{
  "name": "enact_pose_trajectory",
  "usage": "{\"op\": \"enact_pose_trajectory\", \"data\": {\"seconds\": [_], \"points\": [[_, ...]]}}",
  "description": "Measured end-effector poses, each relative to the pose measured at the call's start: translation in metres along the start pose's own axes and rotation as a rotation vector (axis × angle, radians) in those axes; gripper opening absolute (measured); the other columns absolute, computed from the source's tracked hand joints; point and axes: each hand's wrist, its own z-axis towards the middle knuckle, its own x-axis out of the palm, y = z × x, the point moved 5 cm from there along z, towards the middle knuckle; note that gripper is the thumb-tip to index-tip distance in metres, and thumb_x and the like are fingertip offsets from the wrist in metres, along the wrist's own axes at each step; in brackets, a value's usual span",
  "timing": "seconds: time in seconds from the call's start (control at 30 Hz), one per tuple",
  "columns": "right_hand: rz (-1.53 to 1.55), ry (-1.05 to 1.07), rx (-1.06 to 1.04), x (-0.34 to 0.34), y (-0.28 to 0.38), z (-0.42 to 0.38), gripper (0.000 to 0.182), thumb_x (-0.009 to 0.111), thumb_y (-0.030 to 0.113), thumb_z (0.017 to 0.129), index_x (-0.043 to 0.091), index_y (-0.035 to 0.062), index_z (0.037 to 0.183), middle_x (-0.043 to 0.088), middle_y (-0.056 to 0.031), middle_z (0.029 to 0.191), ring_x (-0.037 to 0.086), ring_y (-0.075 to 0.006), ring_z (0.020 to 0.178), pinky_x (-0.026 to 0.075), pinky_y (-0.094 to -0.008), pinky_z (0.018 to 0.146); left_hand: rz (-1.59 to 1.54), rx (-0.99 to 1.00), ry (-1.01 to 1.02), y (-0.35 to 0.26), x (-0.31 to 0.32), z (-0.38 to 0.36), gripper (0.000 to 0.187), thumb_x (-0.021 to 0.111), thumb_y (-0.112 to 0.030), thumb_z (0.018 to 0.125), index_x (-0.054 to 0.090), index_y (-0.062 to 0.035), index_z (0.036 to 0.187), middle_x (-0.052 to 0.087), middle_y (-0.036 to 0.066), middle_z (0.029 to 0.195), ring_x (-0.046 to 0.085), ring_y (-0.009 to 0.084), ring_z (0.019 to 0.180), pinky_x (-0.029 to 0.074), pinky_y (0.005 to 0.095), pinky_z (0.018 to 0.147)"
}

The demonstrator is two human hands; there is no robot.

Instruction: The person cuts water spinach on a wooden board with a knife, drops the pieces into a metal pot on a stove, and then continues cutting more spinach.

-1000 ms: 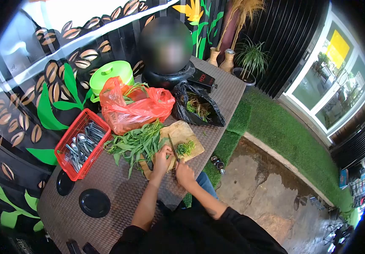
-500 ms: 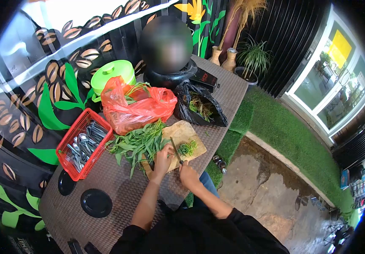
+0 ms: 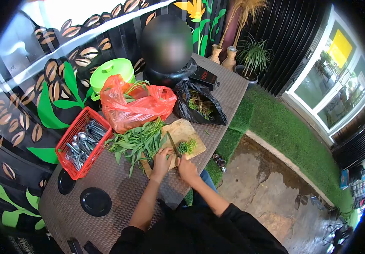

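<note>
A kitchen knife (image 3: 173, 142) is gripped in my right hand (image 3: 188, 170), its blade angled away from me over a wooden cutting board (image 3: 180, 128). Just right of the blade lies a small heap of chopped greens (image 3: 187, 147). My left hand (image 3: 161, 163) is closed on the near end of the long leafy greens (image 3: 138, 143), close beside the blade. Those greens spread leftward from the board onto the table. What exactly lies under my left fingertips is partly hidden.
Behind the greens sit a red plastic bag (image 3: 133, 110), a black bag (image 3: 199, 103) of plant scraps and a lime-green lidded pot (image 3: 112, 72). A red basket (image 3: 79, 137) of cutlery and black plates (image 3: 95, 202) are at left. The woven-top table's (image 3: 127, 211) right edge drops near the board.
My right hand and the knife have shifted slightly forward, away from me, with the blade's tip farther up the board. My left hand stays in nearly the same spot.
</note>
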Motion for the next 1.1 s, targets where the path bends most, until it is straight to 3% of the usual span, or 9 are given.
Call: {"op": "enact_pose_trajectory", "data": {"seconds": [0.17, 0.3, 0.37, 0.4, 0.47, 0.67, 0.73, 0.9, 1.1], "points": [[0.129, 0.024, -0.177, -0.016, -0.019, 0.015, 0.038, 0.036, 0.032, 0.096, 0.044, -0.0040, 0.102, 0.061, -0.0314, 0.081, 0.059, -0.0486, 0.082, 0.046, -0.0551, 0.072, -0.070, -0.038, -0.075, 0.002, 0.002, 0.005, 0.012, 0.067, 0.000, 0.074, 0.063, -0.0003, 0.086, 0.063, 0.010, 0.079, 0.060, 0.0285, 0.081, 0.047, 0.0381, 0.070], [-0.015, 0.038, -0.055, -0.011, -0.001, -0.015, 0.036, 0.040, 0.031, 0.096, 0.046, -0.0039, 0.103, 0.063, -0.0297, 0.085, 0.063, -0.0420, 0.081, 0.050, -0.0517, 0.072, -0.001, -0.092, -0.179, 0.000, -0.004, 0.002, 0.016, 0.072, -0.001, 0.068, 0.066, 0.0014, 0.082, 0.064, 0.012, 0.079, 0.061, 0.0264, 0.080, 0.047, 0.0350, 0.073], [-0.084, 0.009, 0.039, 0.001, 0.002, -0.023, 0.035, 0.041, 0.032, 0.095, 0.046, -0.0025, 0.101, 0.064, -0.0265, 0.079, 0.065, -0.0403, 0.072, 0.053, -0.0496, 0.064, 0.031, -0.096, -0.218, 0.002, -0.006, 0.000, 0.015, 0.073, -0.001, 0.068, 0.067, 0.0013, 0.081, 0.063, 0.012, 0.079, 0.060, 0.0270, 0.079, 0.046, 0.0350, 0.072], [-0.130, -0.054, 0.016, 0.002, 0.005, -0.020, 0.035, 0.041, 0.034, 0.095, 0.046, -0.0007, 0.100, 0.065, -0.0232, 0.074, 0.065, -0.0391, 0.066, 0.053, -0.0480, 0.057, 0.070, -0.045, -0.204, 0.003, -0.003, 0.001, 0.015, 0.073, -0.002, 0.068, 0.067, 0.0010, 0.081, 0.063, 0.013, 0.079, 0.059, 0.0281, 0.079, 0.046, 0.0358, 0.072], [-0.097, -0.048, -0.009, 0.002, 0.000, -0.004, 0.036, 0.040, 0.034, 0.095, 0.045, -0.0006, 0.099, 0.064, -0.0247, 0.075, 0.064, -0.0407, 0.069, 0.052, -0.0491, 0.060, 0.110, 0.005, -0.185, 0.006, 0.002, -0.002, 0.015, 0.073, -0.002, 0.068, 0.068, 0.0007, 0.082, 0.062, 0.013, 0.079, 0.058, 0.0293, 0.078, 0.045, 0.0366, 0.071], [-0.093, -0.115, -0.098, 0.000, -0.001, -0.010, 0.036, 0.038, 0.035, 0.096, 0.045, -0.0009, 0.098, 0.063, -0.0257, 0.077, 0.063, -0.0431, 0.072, 0.051, -0.0507, 0.063, 0.093, 0.026, -0.179, -0.005, 0.000, -0.004, 0.008, 0.068, -0.002, 0.074, 0.067, 0.0013, 0.081, 0.060, 0.013, 0.081, 0.055, 0.0307, 0.081, 0.044, 0.0383, 0.072], [-0.091, -0.050, 0.005, 0.011, 0.001, -0.016, 0.036, 0.038, 0.034, 0.096, 0.045, -0.0006, 0.099, 0.064, -0.0249, 0.077, 0.063, -0.0430, 0.071, 0.052, -0.0505, 0.063, 0.091, 0.010, -0.175, -0.006, 0.001, -0.006, 0.008, 0.065, -0.004, 0.077, 0.067, 0.0022, 0.081, 0.059, 0.013, 0.083, 0.054, 0.0298, 0.085, 0.044, 0.0379, 0.074], [-0.099, -0.017, -0.072, 0.003, -0.002, -0.001, 0.032, 0.040, 0.031, 0.095, 0.042, -0.0006, 0.099, 0.064, -0.0250, 0.078, 0.065, -0.0415, 0.074, 0.053, -0.0484, 0.063, 0.184, 0.034, -0.130, -0.022, -0.002, -0.015, 0.014, 0.059, -0.005, 0.080, 0.066, 0.0043, 0.086, 0.059, 0.014, 0.088, 0.053, 0.0305, 0.089, 0.044, 0.0385, 0.079], [-0.103, -0.061, -0.003, -0.001, -0.002, -0.021, 0.034, 0.039, 0.034, 0.096, 0.044, 0.0005, 0.098, 0.063, -0.0254, 0.076, 0.064, -0.0420, 0.071, 0.052, -0.0502, 0.060, 0.180, 0.056, -0.124, -0.003, 0.004, -0.013, 0.016, 0.059, -0.007, 0.082, 0.067, 0.0033, 0.091, 0.061, 0.014, 0.091, 0.055, 0.0301, 0.088, 0.044, 0.0386, 0.080]]}}
